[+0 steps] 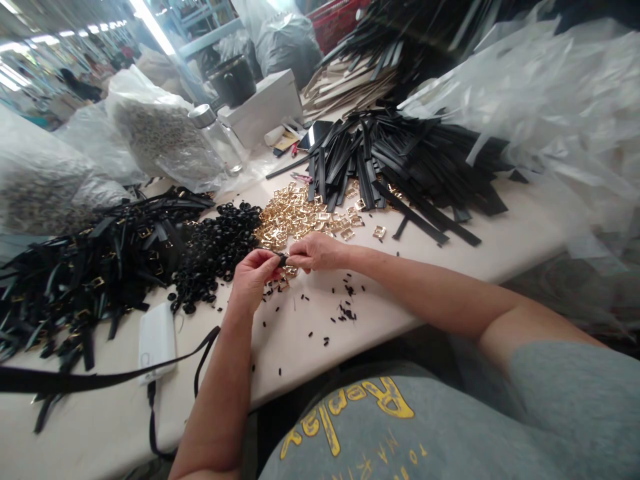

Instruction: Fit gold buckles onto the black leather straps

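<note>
My left hand (254, 272) and my right hand (319, 252) meet over the table, fingers pinched together on a short black strap piece (282, 259). Most of that piece is covered by my fingers. Just beyond them spreads a pile of gold buckles (295, 215). A heap of small black loops (220, 243) lies to the left of the buckles. Past the buckles, to the right, black straps (415, 157) are fanned out in a big pile. Straps with buckles on them (115, 247) are heaped at the far left.
Small black bits (346, 310) are scattered near the table's front edge. A white power bank (157, 340) with a cable lies at left. A glass bottle (220, 143), a white box (267, 107) and filled plastic bags (150, 127) stand behind. Clear plastic sheeting (560, 113) covers the right.
</note>
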Demonstrator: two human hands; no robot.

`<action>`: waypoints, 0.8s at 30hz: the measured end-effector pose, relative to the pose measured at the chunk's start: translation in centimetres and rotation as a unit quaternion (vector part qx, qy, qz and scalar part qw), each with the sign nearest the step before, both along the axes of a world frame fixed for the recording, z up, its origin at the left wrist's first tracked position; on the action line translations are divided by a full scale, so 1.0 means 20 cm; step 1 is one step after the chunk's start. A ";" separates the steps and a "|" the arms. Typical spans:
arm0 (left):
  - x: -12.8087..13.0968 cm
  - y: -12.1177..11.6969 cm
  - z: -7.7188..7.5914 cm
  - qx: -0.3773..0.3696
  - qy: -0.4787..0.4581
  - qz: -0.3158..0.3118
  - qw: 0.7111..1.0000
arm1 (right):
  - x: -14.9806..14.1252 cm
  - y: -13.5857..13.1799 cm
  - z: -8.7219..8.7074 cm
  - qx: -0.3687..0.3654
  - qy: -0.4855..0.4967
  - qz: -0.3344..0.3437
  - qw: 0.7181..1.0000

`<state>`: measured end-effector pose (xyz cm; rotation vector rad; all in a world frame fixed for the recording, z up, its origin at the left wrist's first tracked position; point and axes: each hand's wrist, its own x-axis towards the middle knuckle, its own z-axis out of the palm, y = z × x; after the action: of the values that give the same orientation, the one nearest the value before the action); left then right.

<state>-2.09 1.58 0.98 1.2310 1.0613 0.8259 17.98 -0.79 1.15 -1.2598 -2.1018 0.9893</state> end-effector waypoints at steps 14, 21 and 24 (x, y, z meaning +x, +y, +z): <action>-0.01 0.01 -0.01 -0.018 0.030 -0.006 0.999 | 0.01 0.01 -0.01 0.011 -0.033 0.052 0.998; 0.01 -0.01 -0.01 0.025 0.049 0.002 0.998 | 0.00 0.01 0.00 0.035 -0.090 0.012 0.995; 0.04 -0.02 -0.03 0.062 0.033 0.046 0.996 | 0.00 0.02 0.01 0.043 -0.089 -0.027 0.995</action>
<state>-1.31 1.13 0.47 1.3281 1.1409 0.9393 17.90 -0.38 1.26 -1.3984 -2.2061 0.7805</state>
